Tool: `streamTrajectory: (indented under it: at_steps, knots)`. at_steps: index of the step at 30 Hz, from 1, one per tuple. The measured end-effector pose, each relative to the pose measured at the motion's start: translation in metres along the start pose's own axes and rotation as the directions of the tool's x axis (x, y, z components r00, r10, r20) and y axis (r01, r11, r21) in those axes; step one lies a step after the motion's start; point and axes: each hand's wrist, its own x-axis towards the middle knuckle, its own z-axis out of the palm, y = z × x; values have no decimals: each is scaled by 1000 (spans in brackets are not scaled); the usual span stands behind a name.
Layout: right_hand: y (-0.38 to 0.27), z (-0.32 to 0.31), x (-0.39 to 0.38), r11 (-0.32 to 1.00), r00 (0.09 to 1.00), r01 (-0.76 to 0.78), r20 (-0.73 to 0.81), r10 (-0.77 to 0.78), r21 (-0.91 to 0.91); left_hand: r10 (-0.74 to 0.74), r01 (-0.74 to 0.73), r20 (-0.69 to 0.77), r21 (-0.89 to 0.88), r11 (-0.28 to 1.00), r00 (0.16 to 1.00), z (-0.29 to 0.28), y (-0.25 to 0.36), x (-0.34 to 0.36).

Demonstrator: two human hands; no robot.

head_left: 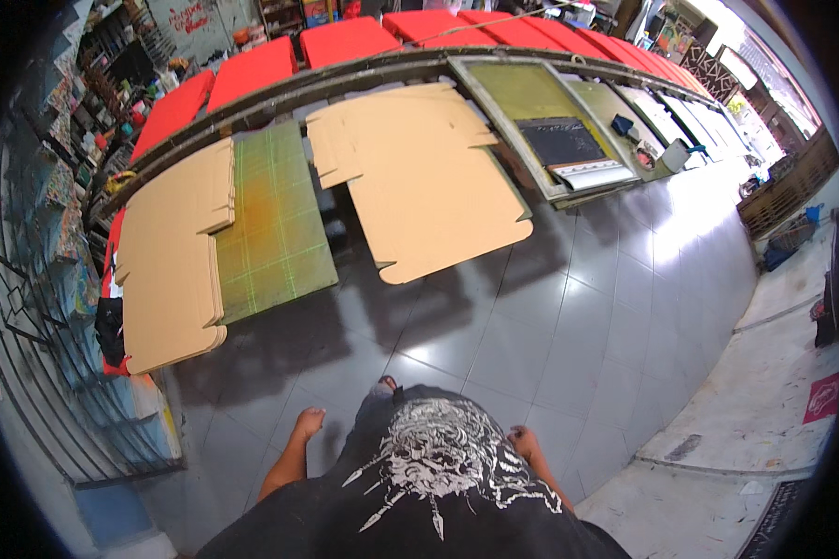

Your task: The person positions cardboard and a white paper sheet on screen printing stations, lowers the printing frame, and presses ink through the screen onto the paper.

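My left hand (309, 422) hangs over the floor beside my leg, its fingers loosely curled, with nothing visible in it. On the other side of my body, my right hand (524, 440) hangs low with its fingers curled in, and no object shows in it. Neither hand touches the work surface ahead. Flat die-cut cardboard sheets lie there: a stack (172, 252) on the left and more cardboard (429, 177) in the middle. Between them is a green board (272, 224) with an orange stain and light grid lines.
A framed printing screen (569, 140) holds a white squeegee-like bar (592, 174); more frames continue to the right. Red covered blocks (350, 40) line the back. A metal grille (56, 373) stands at left, a pale wall (718, 475) at right. Grey tiled floor (522, 326) lies between.
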Motion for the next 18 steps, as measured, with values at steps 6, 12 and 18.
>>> streamTrajectory:
  at_steps: [6,12,18]
  knots:
    - [77,3,-28,980,999,13,-52,-3,197,249,-201,-137,295,934,959,65,47,-9]
    - [182,-2,-98,975,978,-8,-203,54,222,383,-412,239,84,907,892,191,143,-60]
    - [251,-7,-164,940,938,-307,-118,325,147,562,-680,384,428,595,733,270,149,-94]
